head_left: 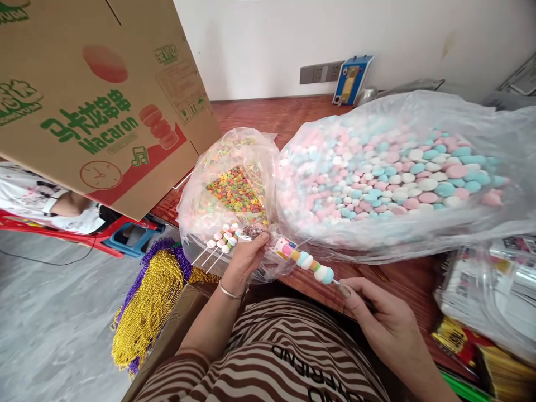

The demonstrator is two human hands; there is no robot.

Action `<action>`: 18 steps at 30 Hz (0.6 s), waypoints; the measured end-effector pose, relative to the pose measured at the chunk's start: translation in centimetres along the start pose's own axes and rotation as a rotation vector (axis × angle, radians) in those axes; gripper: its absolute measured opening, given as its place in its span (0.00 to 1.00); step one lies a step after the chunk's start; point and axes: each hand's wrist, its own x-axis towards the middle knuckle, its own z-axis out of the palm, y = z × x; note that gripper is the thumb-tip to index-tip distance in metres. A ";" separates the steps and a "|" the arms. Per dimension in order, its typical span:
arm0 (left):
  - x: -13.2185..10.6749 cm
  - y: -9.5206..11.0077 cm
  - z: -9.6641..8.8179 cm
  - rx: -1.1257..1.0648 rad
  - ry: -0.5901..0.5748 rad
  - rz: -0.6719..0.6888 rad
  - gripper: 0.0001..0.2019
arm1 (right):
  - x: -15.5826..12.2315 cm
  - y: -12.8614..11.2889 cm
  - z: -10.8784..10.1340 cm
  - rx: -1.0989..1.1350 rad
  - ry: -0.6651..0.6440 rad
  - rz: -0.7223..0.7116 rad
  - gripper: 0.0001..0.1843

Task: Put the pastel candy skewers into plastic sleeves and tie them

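Note:
My right hand [377, 312] pinches the white stick of a marshmallow skewer [312, 264], threaded with blue and white marshmallows and small orange and green pieces. The skewer's far end meets a small printed wrapper [285, 247]; whether it is inside cannot be made out. My left hand [249, 254], thumb pressed down, grips the clear plastic wrapper, whose printed part also shows above the thumb. Beside my left wrist lie several finished-looking marshmallow skewers [224, 239] on a clear bag [234, 145] of small colourful ring pieces. A large bag [377, 111] of pink, white and blue marshmallows lies to the right.
A tall cardboard box [146, 167] stands at left on the red-brown table [259, 111]. Purple and gold bead strands [146, 307] hang at lower left. Plastic-wrapped packs [489, 290] lie at right. A blue device [353, 80] stands by the wall. Another person's arm [71, 202] shows behind the box.

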 end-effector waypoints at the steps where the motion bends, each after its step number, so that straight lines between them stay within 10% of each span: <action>1: -0.1 0.0 0.5 0.002 -0.035 0.027 0.20 | -0.3 0.2 0.2 0.063 -0.012 0.080 0.14; 6: -0.9 -0.5 3.8 -0.112 -0.151 -0.013 0.13 | -1.7 1.9 2.5 0.514 -0.066 0.430 0.19; 10: -1.7 -1.0 6.6 -0.299 -0.112 -0.110 0.06 | -2.2 2.7 4.1 0.654 -0.016 0.401 0.17; 18: -1.9 -2.5 8.7 -0.265 0.025 -0.202 0.03 | -2.2 2.8 4.0 -0.471 0.408 -0.461 0.08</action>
